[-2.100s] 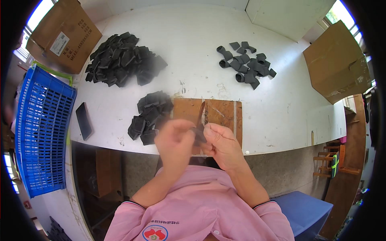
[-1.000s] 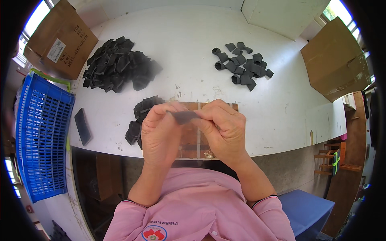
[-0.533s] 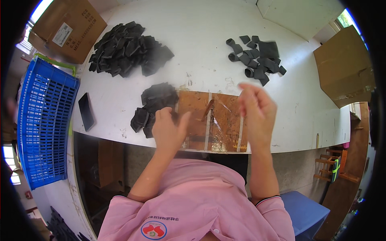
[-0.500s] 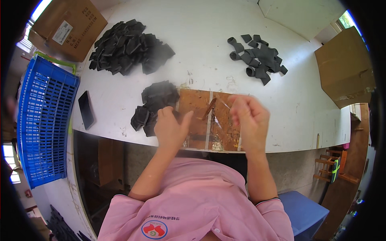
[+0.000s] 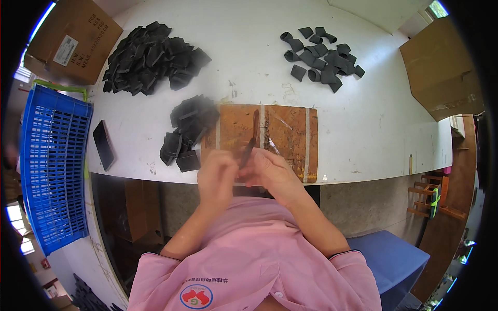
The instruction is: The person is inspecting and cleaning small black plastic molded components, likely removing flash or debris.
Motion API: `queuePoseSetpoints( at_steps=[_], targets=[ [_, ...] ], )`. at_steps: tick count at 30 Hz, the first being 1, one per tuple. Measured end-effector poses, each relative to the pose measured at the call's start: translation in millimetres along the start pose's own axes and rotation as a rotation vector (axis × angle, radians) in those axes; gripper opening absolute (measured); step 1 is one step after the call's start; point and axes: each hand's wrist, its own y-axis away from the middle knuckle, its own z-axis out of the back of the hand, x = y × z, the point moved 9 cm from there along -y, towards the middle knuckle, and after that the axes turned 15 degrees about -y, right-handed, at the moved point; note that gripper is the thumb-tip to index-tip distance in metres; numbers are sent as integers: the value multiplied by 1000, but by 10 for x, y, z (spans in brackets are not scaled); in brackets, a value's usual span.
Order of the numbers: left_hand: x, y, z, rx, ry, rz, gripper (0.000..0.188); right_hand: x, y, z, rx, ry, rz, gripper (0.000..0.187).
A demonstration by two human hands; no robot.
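Both hands meet over the near edge of a worn brown board (image 5: pixel 290 135) with pale tape strips. My right hand (image 5: pixel 275 173) has its fingers curled at a small dark piece (image 5: pixel 248 154), seemingly black fabric. Close beside it, my left hand (image 5: pixel 218 176) is closed and blurred; what it holds, if anything, is hidden. Just beyond the fingers a narrow brown strip (image 5: pixel 256 122) shows over the board. Left of the board lies a small heap of flat black pieces (image 5: pixel 193 122), nearest my left hand.
A larger black heap (image 5: pixel 150 62) lies at the far left, and several rolled black loops (image 5: pixel 324 57) at the far right. A phone (image 5: pixel 104 145) rests beside a blue basket (image 5: pixel 57 166). Cardboard boxes (image 5: pixel 72 41) stand at both sides. A blue stool (image 5: pixel 386 259) is below right.
My right hand has come left and down from the board's right side to meet my left hand. A dark piece now shows between them. The view has shifted slightly.
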Motion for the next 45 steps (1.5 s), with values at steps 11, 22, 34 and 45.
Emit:
queuePoseSetpoints(
  at_steps=[11,22,34,45],
  targets=[
    [-122,-19,-322,226,972,579,11,101,51,-82,231,-478,-94,18],
    [49,-5,-211,199,529,612,6,761,351,-62,-187,652,811,16],
    [-298,-79,-169,95,317,305,3,929,698,-625,-53,1057,1144,14],
    [-236,-186,-233,117,816,463,19,349,122,-28,100,-307,65,8]
  ],
)
